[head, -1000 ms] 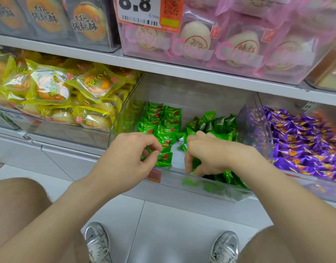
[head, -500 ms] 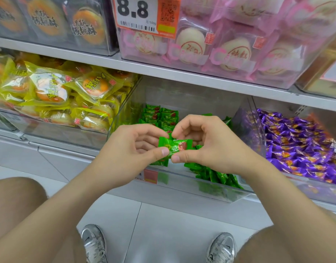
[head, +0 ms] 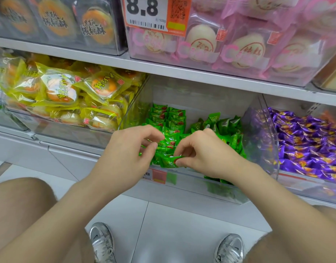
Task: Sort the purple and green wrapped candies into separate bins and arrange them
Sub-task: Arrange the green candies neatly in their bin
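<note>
Pinching a green candy [head: 170, 160] in its fingers, the right hand [head: 207, 154] sits low in the middle bin [head: 193, 184], by the neat green row [head: 169, 118]. The left hand [head: 129, 152] curls beside it, maybe holding a candy too. Purple candies [head: 305, 143] fill the right bin [head: 303, 184].

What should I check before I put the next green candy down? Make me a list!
1. Right hand pinches a green candy: ok.
2. Left hand grips one too: cannot tell, its fingers curl over the pile.
3. Stacked rows at the left of the green bin are neat: ok.
4. Heap at its right is arranged: not ok, jumbled.
5. Purple candies sit in their own bin: ok.
</note>
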Demonstrator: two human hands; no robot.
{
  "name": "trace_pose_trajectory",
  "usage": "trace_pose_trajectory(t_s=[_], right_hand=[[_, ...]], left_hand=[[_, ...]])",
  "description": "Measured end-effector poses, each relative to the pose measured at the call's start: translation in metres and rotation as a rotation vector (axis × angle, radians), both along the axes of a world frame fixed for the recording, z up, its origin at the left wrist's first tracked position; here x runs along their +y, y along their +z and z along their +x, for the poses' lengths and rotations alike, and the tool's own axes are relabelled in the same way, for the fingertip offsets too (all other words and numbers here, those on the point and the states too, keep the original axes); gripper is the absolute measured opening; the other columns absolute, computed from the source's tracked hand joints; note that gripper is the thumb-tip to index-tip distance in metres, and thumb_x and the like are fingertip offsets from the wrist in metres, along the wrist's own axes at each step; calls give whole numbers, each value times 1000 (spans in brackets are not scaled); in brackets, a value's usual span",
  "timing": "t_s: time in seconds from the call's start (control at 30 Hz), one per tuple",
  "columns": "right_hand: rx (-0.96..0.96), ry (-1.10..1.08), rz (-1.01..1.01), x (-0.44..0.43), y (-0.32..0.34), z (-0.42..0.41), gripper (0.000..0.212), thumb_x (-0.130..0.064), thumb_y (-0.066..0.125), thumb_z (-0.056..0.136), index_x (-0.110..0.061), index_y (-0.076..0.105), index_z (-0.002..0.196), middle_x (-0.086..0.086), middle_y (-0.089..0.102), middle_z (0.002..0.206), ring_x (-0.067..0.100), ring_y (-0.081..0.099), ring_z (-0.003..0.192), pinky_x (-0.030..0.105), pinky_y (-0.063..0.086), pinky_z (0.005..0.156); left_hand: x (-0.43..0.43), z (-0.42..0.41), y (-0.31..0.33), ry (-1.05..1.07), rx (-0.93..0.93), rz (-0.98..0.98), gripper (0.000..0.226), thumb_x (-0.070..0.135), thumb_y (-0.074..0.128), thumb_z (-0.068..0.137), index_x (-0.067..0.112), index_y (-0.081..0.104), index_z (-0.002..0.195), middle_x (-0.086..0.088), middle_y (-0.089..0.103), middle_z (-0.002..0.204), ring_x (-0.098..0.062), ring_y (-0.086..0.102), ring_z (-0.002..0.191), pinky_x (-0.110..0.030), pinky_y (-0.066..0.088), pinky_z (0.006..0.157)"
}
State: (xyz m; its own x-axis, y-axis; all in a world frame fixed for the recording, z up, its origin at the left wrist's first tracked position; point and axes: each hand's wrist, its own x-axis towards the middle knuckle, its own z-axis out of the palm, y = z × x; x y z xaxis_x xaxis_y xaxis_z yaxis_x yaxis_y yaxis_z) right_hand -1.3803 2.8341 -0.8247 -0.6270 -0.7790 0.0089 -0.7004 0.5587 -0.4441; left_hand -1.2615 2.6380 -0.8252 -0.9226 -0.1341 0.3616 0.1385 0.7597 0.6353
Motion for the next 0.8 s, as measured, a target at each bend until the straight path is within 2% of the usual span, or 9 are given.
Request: trace_pose_trajectory(t_s=[0.1,0.2,0.3,0.37,0.5,0.6,0.7,0.8], right_hand=[[31,56,46,-10,-10,-2,12,-33,86,83,-26,81,92,-13,73,72,2,68,73,31,59,79],[72,73,69,-15,-14,-4,11,-33,86,81,-27,77,86,-15,70,67,0,65,69,33,60,73],[24,110,118,-16,-17,-7,12,-31,88,81,-27,78,87,-14,72,71,1,67,70,34,61,71],[-5,149,164,-15,-18,-7,14,-23,87,80,-26,79,92,-11,73,76,3,68,72,34,61,72],[-27,181,201,-12,-15,-10,34,-4,78,75,-27,77,100,-13,70,80,1,66,71,34,61,72],[74,214,239,-11,-20,-12,39,-2,72,73,-30,69,101,-12,65,81,8,60,71,38,58,68],[97,261,210,-14,-26,-12,40,0,63,73,-31,66,98,-10,65,80,12,59,69,42,57,63],[79,265,153,-14,-23,-13,35,-6,76,74,-28,73,101,-11,67,80,9,59,69,37,58,68]], left_hand=[[-2,1,-3,4,-6,-61,23,10,68,96,30,77,102,19,71,92,-3,69,82,-28,59,77],[-4,2,-7,-6,-24,-70,23,10,68,95,30,78,99,19,71,89,-3,69,77,-24,56,74],[-4,3,-7,-18,-30,-74,22,9,69,94,29,78,98,18,70,85,-3,68,75,-20,53,71],[-5,4,-7,-32,-34,-84,21,9,69,94,29,77,98,18,70,86,-3,67,75,-22,54,70],[-6,5,-8,-47,-35,-104,21,10,69,94,29,77,98,18,69,87,-3,67,74,-26,55,69],[-5,5,-6,-44,-34,-107,21,9,69,93,28,78,98,18,69,86,-3,67,73,-22,53,68],[-4,5,-6,-43,-41,-102,22,9,69,93,28,78,98,17,70,84,-3,67,72,-20,53,68],[-4,5,-6,-38,-45,-102,22,9,69,93,28,78,98,17,70,84,-3,67,73,-19,53,69]])
